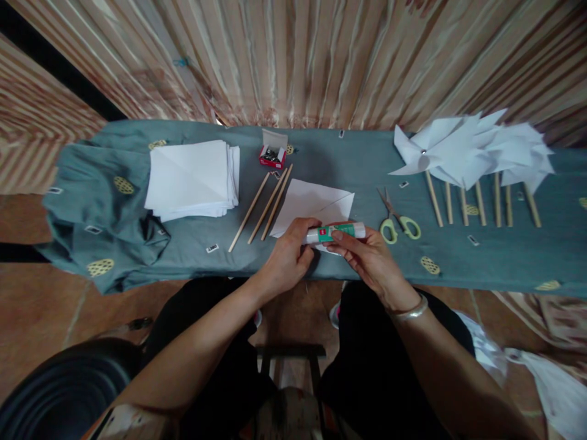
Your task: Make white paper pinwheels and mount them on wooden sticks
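Though illegible, red logo on grn-lbl gluestick

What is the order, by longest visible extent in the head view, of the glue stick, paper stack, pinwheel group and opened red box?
1. Pinwheel group
2. Paper stack
3. Glue stick (nearer the camera, which enlarges it somewhat)
4. Opened red box

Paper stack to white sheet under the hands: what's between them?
Three wooden sticks, slanting side by side on the cloth, as the head view shows. An open red box sits by their far ends.
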Action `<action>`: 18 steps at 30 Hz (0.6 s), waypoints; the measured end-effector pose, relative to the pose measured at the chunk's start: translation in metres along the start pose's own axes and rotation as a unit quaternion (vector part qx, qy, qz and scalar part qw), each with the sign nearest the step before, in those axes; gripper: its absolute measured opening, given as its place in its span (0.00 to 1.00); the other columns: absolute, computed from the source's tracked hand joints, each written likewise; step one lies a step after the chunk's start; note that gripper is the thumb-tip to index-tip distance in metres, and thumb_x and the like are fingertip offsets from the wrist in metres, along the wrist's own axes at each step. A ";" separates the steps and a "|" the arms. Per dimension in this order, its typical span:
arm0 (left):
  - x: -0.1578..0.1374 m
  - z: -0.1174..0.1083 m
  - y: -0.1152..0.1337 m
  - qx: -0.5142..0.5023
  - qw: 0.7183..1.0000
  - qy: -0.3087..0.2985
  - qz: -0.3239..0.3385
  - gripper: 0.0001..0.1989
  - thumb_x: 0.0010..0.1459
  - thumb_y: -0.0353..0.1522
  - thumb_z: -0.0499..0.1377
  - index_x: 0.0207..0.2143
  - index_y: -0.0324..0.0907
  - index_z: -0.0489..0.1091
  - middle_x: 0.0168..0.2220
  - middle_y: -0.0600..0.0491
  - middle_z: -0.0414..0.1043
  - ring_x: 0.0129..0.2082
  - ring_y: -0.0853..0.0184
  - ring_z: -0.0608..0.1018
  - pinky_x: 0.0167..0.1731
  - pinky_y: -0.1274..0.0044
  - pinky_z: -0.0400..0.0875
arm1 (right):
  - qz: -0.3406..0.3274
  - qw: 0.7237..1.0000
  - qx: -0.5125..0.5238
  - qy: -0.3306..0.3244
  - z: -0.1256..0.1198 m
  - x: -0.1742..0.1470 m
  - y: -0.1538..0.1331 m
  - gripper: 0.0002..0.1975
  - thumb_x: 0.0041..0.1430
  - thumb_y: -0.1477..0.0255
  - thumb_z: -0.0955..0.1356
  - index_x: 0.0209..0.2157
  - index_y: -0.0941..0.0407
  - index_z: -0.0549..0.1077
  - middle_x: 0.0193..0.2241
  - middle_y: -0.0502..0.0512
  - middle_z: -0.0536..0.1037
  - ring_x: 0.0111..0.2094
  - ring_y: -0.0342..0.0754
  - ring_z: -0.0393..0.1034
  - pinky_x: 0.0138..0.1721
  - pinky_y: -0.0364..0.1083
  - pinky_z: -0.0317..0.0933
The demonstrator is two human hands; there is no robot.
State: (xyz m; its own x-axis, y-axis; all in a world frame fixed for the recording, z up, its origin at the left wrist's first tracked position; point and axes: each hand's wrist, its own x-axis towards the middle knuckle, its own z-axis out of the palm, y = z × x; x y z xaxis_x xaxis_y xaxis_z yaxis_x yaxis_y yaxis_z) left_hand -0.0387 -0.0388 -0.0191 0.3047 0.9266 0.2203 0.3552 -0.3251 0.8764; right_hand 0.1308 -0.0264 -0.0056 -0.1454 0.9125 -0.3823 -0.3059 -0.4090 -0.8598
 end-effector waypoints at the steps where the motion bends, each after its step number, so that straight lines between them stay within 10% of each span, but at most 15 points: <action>1: 0.000 0.000 0.000 -0.001 1.000 0.000 0.001 0.21 0.52 0.21 0.51 0.49 0.39 0.62 0.46 0.46 0.69 0.48 0.62 0.73 0.50 0.69 0.68 | 0.001 1.000 0.000 -0.002 0.001 0.000 0.001 0.14 0.38 0.63 0.80 0.27 0.55 0.79 0.26 0.48 0.81 0.27 0.43 0.76 0.33 0.43 0.72; 12: -0.009 -0.005 -0.001 0.004 0.999 0.033 0.021 0.12 0.63 0.33 0.56 0.49 0.41 0.67 0.46 0.47 0.72 0.47 0.63 0.74 0.49 0.70 0.68 | -0.066 0.992 -0.108 -0.022 0.010 -0.002 0.014 0.16 0.43 0.58 0.77 0.28 0.55 0.78 0.23 0.48 0.79 0.25 0.42 0.70 0.29 0.43 0.66; 18: -0.014 -0.058 -0.024 0.102 0.979 0.162 -0.072 0.13 0.61 0.35 0.56 0.47 0.41 0.69 0.43 0.49 0.73 0.43 0.63 0.75 0.46 0.71 0.70 | -0.128 0.971 -0.200 -0.003 -0.008 -0.003 0.008 0.17 0.49 0.60 0.75 0.39 0.54 0.78 0.35 0.54 0.81 0.33 0.46 0.74 0.35 0.45 0.67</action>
State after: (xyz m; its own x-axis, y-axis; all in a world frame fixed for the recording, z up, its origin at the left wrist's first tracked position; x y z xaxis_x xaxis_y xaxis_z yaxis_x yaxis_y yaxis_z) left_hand -0.1031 -0.0327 -0.0184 -0.0469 0.9661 0.2539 0.5534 -0.1864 0.8118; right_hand 0.1365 -0.0320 -0.0139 -0.1176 0.9835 -0.1375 0.0566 -0.1316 -0.9897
